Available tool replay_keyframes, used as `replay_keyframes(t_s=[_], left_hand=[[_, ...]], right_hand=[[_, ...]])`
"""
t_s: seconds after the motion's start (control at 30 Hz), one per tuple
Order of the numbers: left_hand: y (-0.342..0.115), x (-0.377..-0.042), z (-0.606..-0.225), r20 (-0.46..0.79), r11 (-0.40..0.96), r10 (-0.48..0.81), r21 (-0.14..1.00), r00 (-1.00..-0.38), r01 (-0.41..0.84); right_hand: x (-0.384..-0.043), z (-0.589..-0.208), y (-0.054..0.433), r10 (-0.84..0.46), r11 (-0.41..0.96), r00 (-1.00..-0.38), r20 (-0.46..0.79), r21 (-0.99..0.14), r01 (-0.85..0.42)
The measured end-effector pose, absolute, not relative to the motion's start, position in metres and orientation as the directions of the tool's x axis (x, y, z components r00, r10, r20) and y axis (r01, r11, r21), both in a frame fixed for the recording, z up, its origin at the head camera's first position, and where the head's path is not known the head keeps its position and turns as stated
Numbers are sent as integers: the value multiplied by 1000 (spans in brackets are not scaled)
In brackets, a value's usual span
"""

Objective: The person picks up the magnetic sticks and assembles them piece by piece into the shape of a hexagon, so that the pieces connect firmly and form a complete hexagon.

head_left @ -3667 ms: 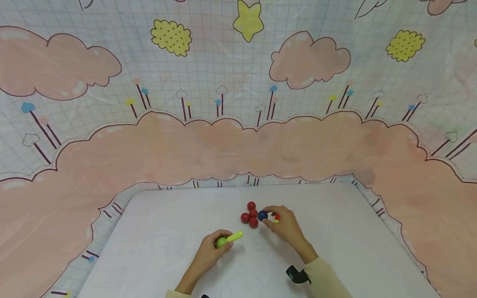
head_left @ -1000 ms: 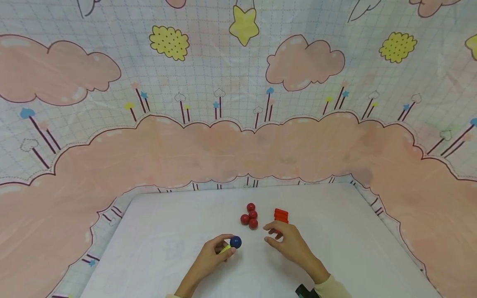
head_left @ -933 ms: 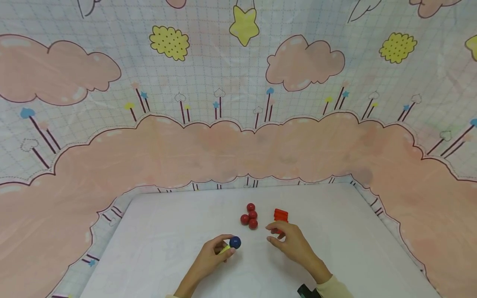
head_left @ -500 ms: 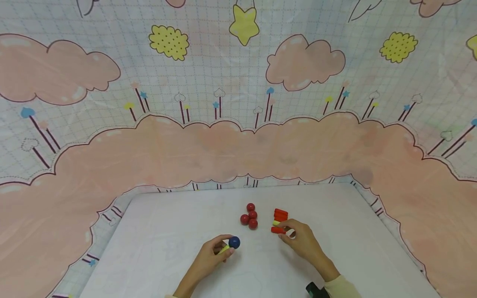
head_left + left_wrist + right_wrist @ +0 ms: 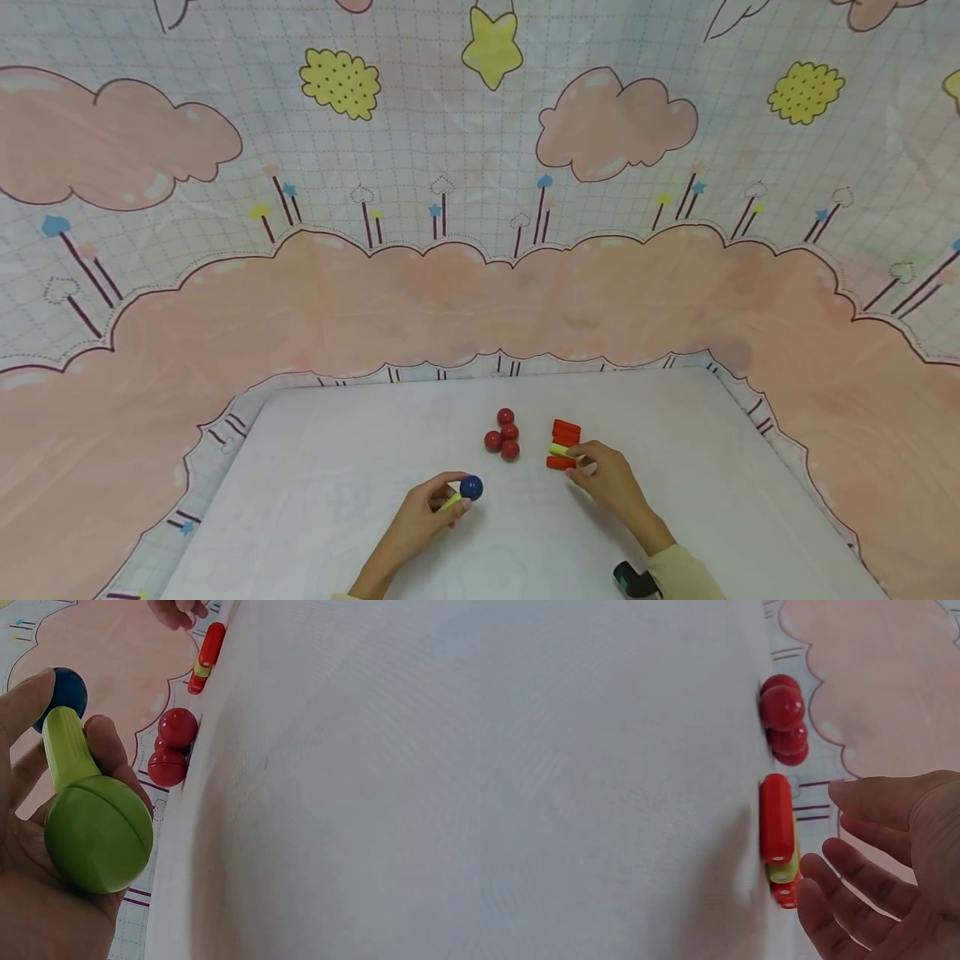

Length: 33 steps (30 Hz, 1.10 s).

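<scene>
My left hand (image 5: 423, 512) holds a joined toy piece: a yellow-green rod (image 5: 67, 746) with a green ball (image 5: 100, 835) at one end and a blue ball (image 5: 471, 487) at the other. In the head view the hand hides the green ball. My right hand (image 5: 611, 479) is at the right end of a second yellow-green rod (image 5: 558, 450), which lies among several red rods (image 5: 561, 463). In the right wrist view its fingers are spread, nothing shows between them, and the rods lie just beyond the fingertips. Whether a fingertip touches a rod cannot be told.
Several red balls (image 5: 510, 451) lie clustered left of the rods on the white tabletop (image 5: 337, 467). A dark wrist device (image 5: 633, 579) sits by the right sleeve. Behind the table hangs a cloud-patterned cloth (image 5: 480, 308).
The right hand lifted the blue ball from beside the red balls; it now sits on the left hand's rod. Since then, the right hand has moved right to the yellow-green rod. The left hand stays nearly still.
</scene>
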<state>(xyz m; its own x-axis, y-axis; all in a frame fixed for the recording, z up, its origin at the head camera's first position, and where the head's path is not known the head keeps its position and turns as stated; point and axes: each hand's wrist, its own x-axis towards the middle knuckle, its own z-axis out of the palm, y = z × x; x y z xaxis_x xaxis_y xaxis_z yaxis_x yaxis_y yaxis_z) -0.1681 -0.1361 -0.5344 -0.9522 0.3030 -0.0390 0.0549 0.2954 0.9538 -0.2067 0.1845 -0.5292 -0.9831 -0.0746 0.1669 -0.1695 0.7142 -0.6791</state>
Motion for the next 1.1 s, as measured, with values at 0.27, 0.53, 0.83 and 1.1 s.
replay_keyframes(t_s=[0.27, 0.53, 0.83, 1.1], left_hand=[[-137, -170, -537, -49, 315, 297, 948, -954, 49], [-137, -173, -540, -65, 343, 292, 938, -954, 41], [-140, -173, -543, -65, 339, 284, 940, -957, 37], [-141, -172, -539, -55, 318, 285, 947, -957, 40]], right_hand=[[-213, -541, 185, -49, 725, -989, 140, -677, -132], [-218, -551, 185, -55, 748, -989, 138, -650, -133], [-216, -552, 185, -42, 743, -991, 126, -659, -115], [-215, -552, 185, -49, 721, -990, 135, -681, -129]])
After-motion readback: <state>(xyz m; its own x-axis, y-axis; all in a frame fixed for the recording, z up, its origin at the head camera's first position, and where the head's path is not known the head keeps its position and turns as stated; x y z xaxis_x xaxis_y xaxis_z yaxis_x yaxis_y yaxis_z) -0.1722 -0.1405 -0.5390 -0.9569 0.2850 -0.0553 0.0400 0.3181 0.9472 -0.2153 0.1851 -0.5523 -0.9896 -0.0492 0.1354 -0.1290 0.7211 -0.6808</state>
